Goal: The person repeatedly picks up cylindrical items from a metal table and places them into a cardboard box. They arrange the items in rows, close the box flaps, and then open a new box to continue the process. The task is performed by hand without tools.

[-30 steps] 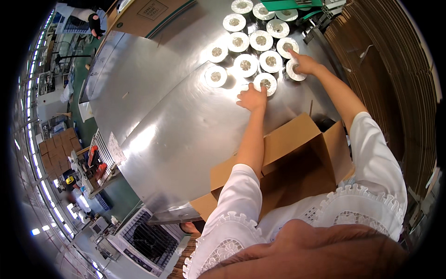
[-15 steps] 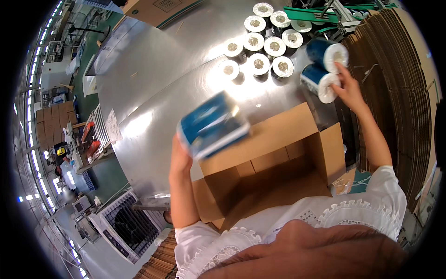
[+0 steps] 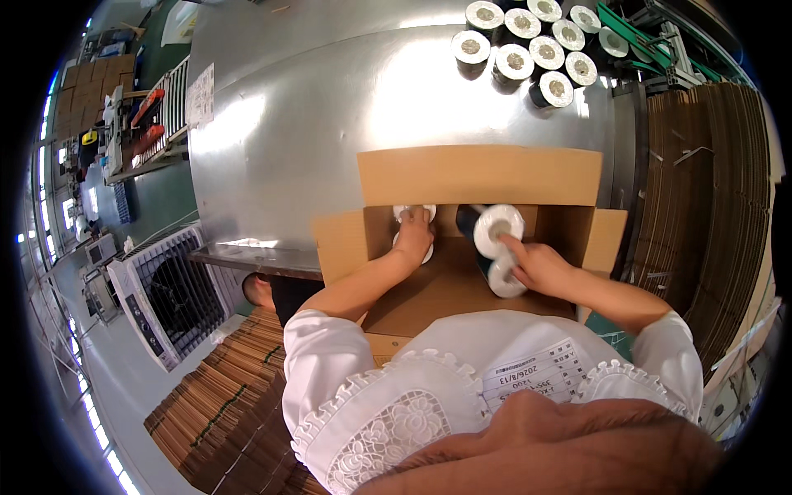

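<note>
Rolls had just come down off the table into the box. The right hand pinched two at its right side; the left hand touched more at its left, though I couldn't tell its grip.

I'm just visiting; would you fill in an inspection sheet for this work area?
Surface: shiny metal table, with glare patches.
Job's things: open carton; standing rolls toward the table's far right.
Clutter: paper sheet at the table's left edge.
Grips: left grip over white-ended rolls inside the carton; right grip holding two tilted rolls, blurred.
Cables: nothing clearly seen.
Surroundings: flattened cardboard at right; slatted white unit at left.
</note>
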`<state>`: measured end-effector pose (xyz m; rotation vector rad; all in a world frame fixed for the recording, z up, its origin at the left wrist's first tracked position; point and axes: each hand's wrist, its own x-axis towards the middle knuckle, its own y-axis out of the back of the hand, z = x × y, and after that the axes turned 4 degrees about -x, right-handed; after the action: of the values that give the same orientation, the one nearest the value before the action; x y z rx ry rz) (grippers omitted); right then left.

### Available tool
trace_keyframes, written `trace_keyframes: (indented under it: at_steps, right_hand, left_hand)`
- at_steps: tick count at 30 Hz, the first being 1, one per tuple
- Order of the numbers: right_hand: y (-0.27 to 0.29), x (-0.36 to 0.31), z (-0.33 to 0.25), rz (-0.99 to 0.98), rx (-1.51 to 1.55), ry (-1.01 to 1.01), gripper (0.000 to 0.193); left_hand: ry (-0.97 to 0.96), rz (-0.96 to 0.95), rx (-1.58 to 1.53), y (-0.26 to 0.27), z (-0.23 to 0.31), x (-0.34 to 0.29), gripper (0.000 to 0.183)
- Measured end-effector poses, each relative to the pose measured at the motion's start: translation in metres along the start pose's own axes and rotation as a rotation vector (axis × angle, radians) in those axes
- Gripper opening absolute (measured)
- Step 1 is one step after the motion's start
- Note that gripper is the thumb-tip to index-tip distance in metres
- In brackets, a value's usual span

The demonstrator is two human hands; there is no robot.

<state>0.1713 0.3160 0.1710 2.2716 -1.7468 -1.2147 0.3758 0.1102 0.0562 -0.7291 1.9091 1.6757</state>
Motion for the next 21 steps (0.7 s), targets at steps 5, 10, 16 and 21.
trace_keyframes:
  at_steps: [5, 10, 16, 21]
  right_hand:
    - [-0.094, 0.133, 0.028, 0.013, -0.071, -0.161, 0.076]
    - [-0.123, 0.177, 0.014, -0.103, -0.051, 0.020, 0.062]
    - [0.093, 0.064, -0.023, 0.047, 0.555, 0.274, 0.026]
    - [0.156, 0.089, 0.163, 1.008, 0.219, -0.381, 0.043]
  left_hand:
    - [0.121, -0.188, -0.081, -0.052, 0.006, 0.031, 0.033]
    - [0.100, -0.362, -0.274, -0.036, -0.012, 0.021, 0.044]
    - [-0.420, -0.295, -1.186, 0.219, -0.103, 0.004, 0.031]
    - [0.076, 0.590, -0.955, 0.228, -0.131, 0.181, 0.045]
